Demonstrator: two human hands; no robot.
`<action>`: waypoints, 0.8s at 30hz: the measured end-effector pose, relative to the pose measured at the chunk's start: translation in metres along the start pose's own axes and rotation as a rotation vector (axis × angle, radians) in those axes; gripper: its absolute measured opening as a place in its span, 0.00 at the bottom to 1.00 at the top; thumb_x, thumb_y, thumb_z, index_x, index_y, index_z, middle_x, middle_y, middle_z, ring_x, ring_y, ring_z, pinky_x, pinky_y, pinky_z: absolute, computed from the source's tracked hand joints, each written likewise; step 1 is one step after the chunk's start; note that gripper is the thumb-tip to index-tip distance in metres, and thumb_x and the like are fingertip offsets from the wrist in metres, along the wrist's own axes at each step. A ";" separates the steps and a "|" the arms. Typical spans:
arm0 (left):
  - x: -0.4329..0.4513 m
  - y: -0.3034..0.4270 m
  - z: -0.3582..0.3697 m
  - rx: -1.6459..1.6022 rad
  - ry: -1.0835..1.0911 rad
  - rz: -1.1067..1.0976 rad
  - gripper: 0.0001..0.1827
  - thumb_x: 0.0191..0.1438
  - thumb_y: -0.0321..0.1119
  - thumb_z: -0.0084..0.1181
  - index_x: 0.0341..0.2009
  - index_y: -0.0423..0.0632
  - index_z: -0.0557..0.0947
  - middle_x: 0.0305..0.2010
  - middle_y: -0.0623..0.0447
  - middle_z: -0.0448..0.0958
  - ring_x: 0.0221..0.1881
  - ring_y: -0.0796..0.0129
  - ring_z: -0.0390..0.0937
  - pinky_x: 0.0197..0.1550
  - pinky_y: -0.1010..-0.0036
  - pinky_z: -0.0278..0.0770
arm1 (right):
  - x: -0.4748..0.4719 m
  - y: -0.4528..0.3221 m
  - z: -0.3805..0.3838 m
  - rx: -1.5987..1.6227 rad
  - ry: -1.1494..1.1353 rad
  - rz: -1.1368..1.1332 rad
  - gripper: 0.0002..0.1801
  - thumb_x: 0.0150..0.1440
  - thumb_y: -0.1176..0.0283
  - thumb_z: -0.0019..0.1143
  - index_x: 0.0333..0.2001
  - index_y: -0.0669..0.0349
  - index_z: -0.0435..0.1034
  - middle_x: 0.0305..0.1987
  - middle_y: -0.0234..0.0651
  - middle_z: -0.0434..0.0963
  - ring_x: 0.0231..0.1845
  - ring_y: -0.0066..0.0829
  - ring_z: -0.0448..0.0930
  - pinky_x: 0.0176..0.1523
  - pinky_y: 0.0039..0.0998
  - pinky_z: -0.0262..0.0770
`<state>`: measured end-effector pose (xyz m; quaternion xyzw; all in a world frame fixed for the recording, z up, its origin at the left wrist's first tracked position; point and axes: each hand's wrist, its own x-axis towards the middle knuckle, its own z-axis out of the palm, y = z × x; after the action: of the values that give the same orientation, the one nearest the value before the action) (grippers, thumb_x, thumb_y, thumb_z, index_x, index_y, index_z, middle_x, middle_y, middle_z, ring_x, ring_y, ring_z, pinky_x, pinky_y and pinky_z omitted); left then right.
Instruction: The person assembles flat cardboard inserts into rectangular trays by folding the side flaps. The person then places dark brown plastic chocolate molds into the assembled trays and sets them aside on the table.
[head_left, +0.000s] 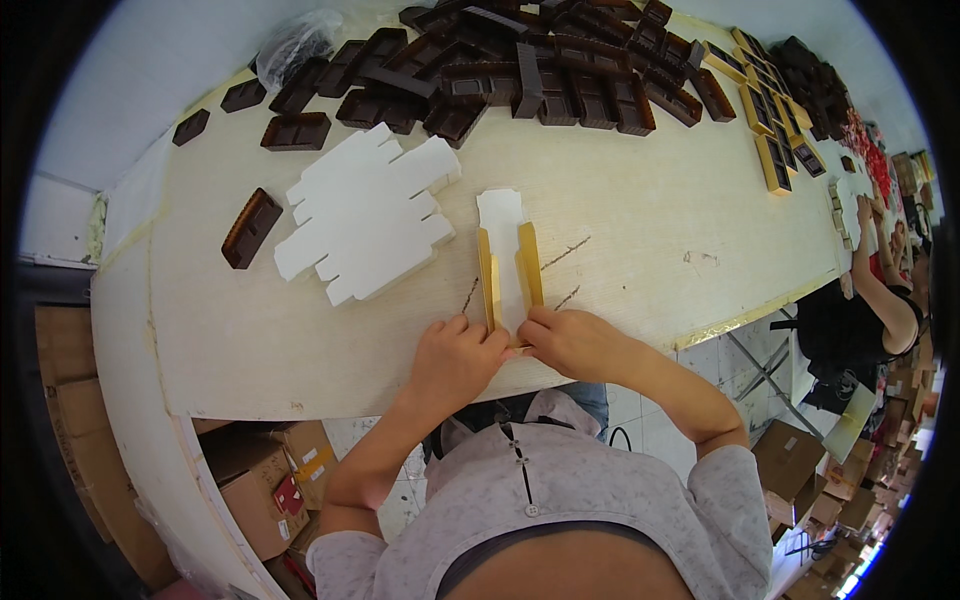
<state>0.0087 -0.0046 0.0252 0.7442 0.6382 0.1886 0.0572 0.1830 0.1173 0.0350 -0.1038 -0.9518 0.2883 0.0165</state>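
Observation:
A partly folded cardboard box (511, 281), white inside and gold outside, lies on the table in front of me. Its two long sides stand up, and its far end flap lies flat. My left hand (456, 360) grips the near left corner, while my right hand (574, 341) grips the near right corner. The fingers of both hands meet at the near end and hide most of that flap. Left of the box is a stack of flat white box blanks (367, 214) with notched edges. A single dark brown plastic tray (252, 229) rests beyond the stack on the left.
Dark brown plastic trays (547, 67) are heaped along the table's far side, beside a clear plastic bag (300, 45). Gold boxes holding dark trays (772, 163) stand at the far right. Another person (862, 315) works at the right. Cardboard cartons (262, 499) sit under the table (247, 360).

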 end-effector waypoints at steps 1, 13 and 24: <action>-0.001 0.000 0.000 -0.018 -0.008 -0.003 0.10 0.46 0.41 0.62 0.27 0.52 0.77 0.21 0.56 0.71 0.27 0.61 0.70 0.29 0.66 0.69 | -0.002 -0.001 0.002 0.062 0.010 0.017 0.10 0.57 0.66 0.54 0.35 0.62 0.65 0.30 0.40 0.70 0.29 0.44 0.78 0.30 0.39 0.74; -0.011 -0.016 0.002 -0.370 -0.007 -0.010 0.06 0.47 0.31 0.61 0.29 0.46 0.78 0.26 0.51 0.71 0.30 0.57 0.71 0.32 0.66 0.72 | -0.018 0.003 0.025 0.216 0.387 -0.153 0.09 0.51 0.74 0.60 0.37 0.64 0.70 0.38 0.37 0.75 0.35 0.40 0.76 0.39 0.35 0.75; -0.018 -0.009 0.004 -0.459 0.031 -0.036 0.08 0.48 0.26 0.61 0.34 0.44 0.77 0.29 0.48 0.70 0.33 0.55 0.71 0.35 0.65 0.71 | -0.014 -0.015 0.025 0.419 0.363 0.020 0.12 0.49 0.84 0.59 0.39 0.64 0.70 0.34 0.38 0.74 0.37 0.40 0.75 0.41 0.34 0.73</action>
<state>-0.0005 -0.0202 0.0151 0.6970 0.5926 0.3394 0.2186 0.1913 0.0892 0.0229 -0.1576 -0.8517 0.4558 0.2050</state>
